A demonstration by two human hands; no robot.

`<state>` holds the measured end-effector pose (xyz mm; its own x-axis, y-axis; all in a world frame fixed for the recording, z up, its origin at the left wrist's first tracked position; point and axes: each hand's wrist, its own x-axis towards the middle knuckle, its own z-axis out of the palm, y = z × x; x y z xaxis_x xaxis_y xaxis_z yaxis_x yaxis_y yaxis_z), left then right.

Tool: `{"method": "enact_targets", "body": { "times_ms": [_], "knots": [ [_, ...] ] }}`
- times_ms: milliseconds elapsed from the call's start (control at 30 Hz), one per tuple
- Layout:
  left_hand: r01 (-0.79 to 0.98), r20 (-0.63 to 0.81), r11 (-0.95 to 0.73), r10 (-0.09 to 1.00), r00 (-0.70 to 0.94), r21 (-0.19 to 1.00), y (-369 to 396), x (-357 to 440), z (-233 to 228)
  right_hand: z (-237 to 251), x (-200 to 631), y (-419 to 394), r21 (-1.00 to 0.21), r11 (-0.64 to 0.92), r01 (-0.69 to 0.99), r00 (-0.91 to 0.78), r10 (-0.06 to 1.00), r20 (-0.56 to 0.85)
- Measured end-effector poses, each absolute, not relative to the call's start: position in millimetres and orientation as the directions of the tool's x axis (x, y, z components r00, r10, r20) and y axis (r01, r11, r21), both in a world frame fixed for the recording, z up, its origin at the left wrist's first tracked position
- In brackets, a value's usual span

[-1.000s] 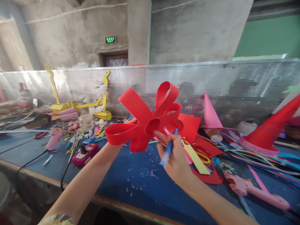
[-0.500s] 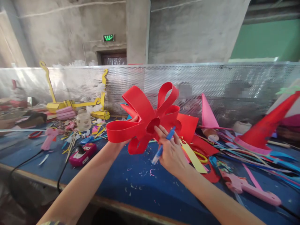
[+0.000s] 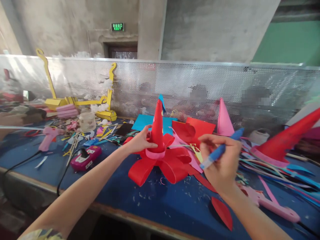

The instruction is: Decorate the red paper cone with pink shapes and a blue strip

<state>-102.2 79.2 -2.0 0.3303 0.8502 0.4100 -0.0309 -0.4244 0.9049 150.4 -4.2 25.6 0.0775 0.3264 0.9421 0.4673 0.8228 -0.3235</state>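
1. Flipped tip-up since half a second ago: red, foam-looking cone with looped petals [image 3: 157,130], just right of the left hand's [image 3: 140,140] grip.
2. Left's pinching it low down; right hand's [image 3: 222,166] grip, well apart, pinches a slim blue marker [image 3: 215,155].
3. Steadying step, I reckon; next move calls for keeping it still.

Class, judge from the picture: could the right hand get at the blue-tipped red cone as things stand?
Probably yes. Nothing tall shows between the right hand and the blue-tipped red cone. That hand, though, holds a blue marker, and the left hand grips the cone low down.
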Motion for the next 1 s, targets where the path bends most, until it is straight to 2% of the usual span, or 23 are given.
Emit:
{"method": "enact_targets", "body": {
  "times_ms": [133, 267, 433, 600, 700, 800, 833, 900, 933, 967, 1000],
  "knots": [
    [0.184, 0.38, -0.472, 0.843, 0.382, 0.862, 79, -96, -20, 14, 135, 13, -0.559, 0.754, 0.344, 0.002, 0.595, 0.804],
    [0.33, 0.362, -0.487, 0.855, 0.372, 0.809, 72, -92, -23, 3, 119, 30, -0.745, 0.628, 0.226, 0.001, 0.764, 0.645],
    [0.486, 0.354, -0.474, 0.878, 0.321, 0.734, 61, -82, -13, 3, 102, 41, -0.795, 0.549, 0.256, -0.067, 0.831, 0.552],
    [0.517, 0.352, -0.453, 0.891, 0.288, 0.726, 56, -75, -9, 10, 89, 46, -0.786, 0.561, 0.259, -0.027, 0.818, 0.575],
    [0.371, 0.393, -0.475, 0.877, 0.277, 0.798, 55, -78, -5, 16, 86, 53, -0.757, 0.591, 0.279, -0.009, 0.79, 0.614],
    [0.05, 0.508, -0.525, 0.839, 0.195, 0.85, 55, -95, 11, 25, 93, 63, -0.745, 0.634, 0.208, -0.017, 0.764, 0.645],
    [-0.069, 0.554, -0.55, 0.825, 0.109, 0.832, 57, -104, 18, 28, 98, 67, -0.743, 0.643, 0.185, -0.011, 0.757, 0.653],
    [-0.239, 0.586, -0.617, 0.787, -0.193, 0.75, 65, -126, 27, 36, 110, 73, -0.736, 0.656, 0.165, -0.008, 0.748, 0.664],
    [-0.323, 0.519, -0.624, 0.777, -0.355, 0.712, 70, -136, 28, 39, 116, 75, -0.733, 0.661, 0.159, -0.016, 0.744, 0.668],
    [-0.437, 0.365, -0.537, 0.831, -0.419, 0.721, 76, -144, 27, 43, 121, 77, -0.731, 0.666, 0.149, -0.029, 0.742, 0.67],
    [-0.558, 0.16, -0.359, 0.914, -0.374, 0.748, 82, -150, 22, 46, 126, 78, -0.732, 0.668, 0.133, -0.047, 0.742, 0.669]
  ]
}}
